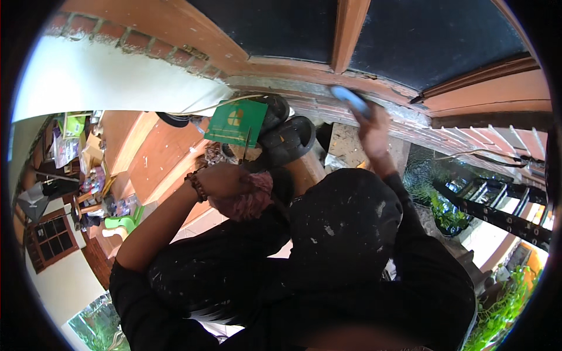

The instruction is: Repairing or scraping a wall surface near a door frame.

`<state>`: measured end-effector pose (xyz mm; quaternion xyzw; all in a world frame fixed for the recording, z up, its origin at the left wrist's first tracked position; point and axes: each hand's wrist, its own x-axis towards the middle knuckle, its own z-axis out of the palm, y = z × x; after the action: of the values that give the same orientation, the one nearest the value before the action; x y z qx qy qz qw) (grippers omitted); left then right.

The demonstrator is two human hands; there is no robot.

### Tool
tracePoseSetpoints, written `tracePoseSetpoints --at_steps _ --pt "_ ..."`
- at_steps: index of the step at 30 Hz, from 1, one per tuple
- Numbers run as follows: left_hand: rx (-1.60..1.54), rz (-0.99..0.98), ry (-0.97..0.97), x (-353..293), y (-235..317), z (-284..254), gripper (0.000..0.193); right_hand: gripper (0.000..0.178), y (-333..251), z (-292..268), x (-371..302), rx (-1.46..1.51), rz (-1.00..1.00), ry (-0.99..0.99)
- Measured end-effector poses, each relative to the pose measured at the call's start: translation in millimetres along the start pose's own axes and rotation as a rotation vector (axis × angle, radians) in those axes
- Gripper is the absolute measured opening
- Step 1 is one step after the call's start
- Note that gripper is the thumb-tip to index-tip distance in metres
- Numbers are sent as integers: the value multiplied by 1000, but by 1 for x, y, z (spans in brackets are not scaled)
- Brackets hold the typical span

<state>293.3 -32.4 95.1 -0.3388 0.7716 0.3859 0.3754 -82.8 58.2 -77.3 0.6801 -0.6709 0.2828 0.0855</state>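
Note:
My right hand (374, 128) is closed round a blue oblong object (350, 100), blurred by motion, so its kind cannot be made out. It is raised against the worn ledge (404, 111) under the wooden window frame (386, 85). My left hand (222, 181), with a beaded bracelet at its wrist, grips a crumpled dusty-pink cloth (254, 196) beside my bent knee. Just beyond that hand lies a green flat sheet or box (237, 123), crossed by a thin dark rod.
Dark shoes (287, 140) lie beyond my knees. To the left are wooden steps (164, 152), a green plastic stool (126, 221) and heaped clutter. At right are a dark ladder-like rack (503, 205), a plant (448, 213) and brickwork. Dark panes (433, 41) rise ahead.

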Motion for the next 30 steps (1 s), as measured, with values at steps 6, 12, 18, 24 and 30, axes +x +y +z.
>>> tracePoseSetpoints --at_steps 6,12,18,24,30 --pt "-14 26 86 -12 8 -1 46 50 -156 123 97 262 -67 -3" --pt "-87 141 11 2 4 1 45 49 -182 140 127 89 -231 71" --pt "45 16 -14 0 6 -4 48 23 -48 42 23 417 274 -77" --pt "-10 115 2 7 8 -18 49 80 102 -89 -92 -391 214 -124" --pt "181 66 -20 20 8 -25 47 68 33 -21 -29 -34 30 -112"
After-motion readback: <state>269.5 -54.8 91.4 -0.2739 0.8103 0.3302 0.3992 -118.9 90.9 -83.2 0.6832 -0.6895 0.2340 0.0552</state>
